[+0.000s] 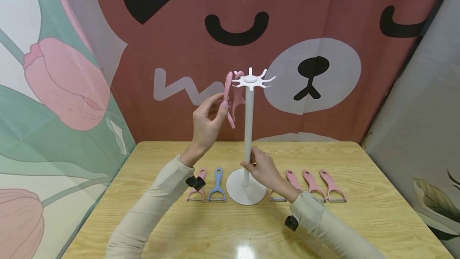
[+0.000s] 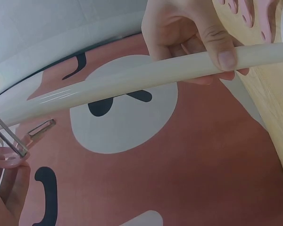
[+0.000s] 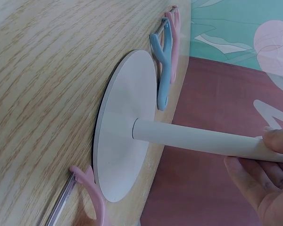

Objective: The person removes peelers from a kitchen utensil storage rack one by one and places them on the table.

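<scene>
A white stand with a round base (image 1: 237,189), a tall pole (image 1: 248,127) and a ring of hooks (image 1: 250,78) stands upright on the table. My left hand (image 1: 207,121) pinches a pink peeler (image 1: 228,87) beside the hooks, its handle pointing up. Just behind it, another pink peeler (image 1: 238,95) hangs from a hook. Low on the pole, my right hand (image 1: 264,168) grips it between thumb and fingers, as the right wrist view also shows. In the left wrist view the blades of the two raised peelers show at the left edge.
Left of the base lie a blue peeler (image 1: 217,185) and a pink peeler (image 1: 202,174). Several pink peelers (image 1: 328,181) lie to the right, partly behind my right forearm. A patterned curtain (image 1: 179,51) hangs behind the wooden table (image 1: 201,227).
</scene>
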{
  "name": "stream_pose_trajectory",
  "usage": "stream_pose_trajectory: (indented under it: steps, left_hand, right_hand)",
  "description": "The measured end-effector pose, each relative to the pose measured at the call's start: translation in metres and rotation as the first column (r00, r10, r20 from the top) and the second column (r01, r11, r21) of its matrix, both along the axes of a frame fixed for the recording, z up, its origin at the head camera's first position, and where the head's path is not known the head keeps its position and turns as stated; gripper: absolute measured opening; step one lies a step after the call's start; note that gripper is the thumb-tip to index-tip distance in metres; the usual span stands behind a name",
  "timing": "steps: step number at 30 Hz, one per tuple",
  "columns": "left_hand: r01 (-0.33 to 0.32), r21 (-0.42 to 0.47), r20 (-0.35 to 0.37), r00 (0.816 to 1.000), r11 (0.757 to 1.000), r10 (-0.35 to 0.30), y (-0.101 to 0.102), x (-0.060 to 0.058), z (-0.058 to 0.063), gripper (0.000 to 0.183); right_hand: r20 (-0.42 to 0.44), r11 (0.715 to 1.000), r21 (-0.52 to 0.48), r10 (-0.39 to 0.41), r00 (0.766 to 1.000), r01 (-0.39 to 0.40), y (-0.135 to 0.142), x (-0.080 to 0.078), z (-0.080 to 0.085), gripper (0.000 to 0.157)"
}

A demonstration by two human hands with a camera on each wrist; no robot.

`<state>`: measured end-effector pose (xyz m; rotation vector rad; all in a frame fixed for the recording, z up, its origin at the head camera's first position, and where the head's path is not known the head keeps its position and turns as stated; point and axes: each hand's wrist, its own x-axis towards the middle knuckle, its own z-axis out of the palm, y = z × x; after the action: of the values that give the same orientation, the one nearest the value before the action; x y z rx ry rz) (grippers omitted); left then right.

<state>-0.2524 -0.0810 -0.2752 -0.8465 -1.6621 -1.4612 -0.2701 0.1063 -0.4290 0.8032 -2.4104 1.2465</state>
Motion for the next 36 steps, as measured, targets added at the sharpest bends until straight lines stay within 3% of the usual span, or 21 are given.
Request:
stream_pose_trajectory:
  steps: [4,9,29,36]
  left_hand:
    - [0.004,0.005,-0.008,1.0,1.0,-0.004,-0.004,-0.016,-0.012,0.027]
    - [0.003,0.006,-0.019,1.0,1.0,-0.003,-0.009,-0.02,-0.016,0.027]
    - [-0.022,0.003,-0.018,1.0,1.0,0.022,-0.016,-0.018,-0.019,0.027]
    - [-0.047,-0.006,-0.015,0.999,0.999,0.047,-0.016,0.002,-0.008,0.025]
  right_hand:
    - [0.002,1.0,0.005,-0.008,1.0,0.008,-0.001,0.001,0.0,0.023]
    - [0.005,1.0,0.005,-0.012,1.0,0.012,-0.001,0.001,0.001,0.023]
    - [0.011,1.0,0.002,-0.006,1.0,0.006,0.0,0.002,0.001,0.023]
    - [0.011,1.0,0.015,-0.015,1.0,0.015,0.0,0.002,0.001,0.023]
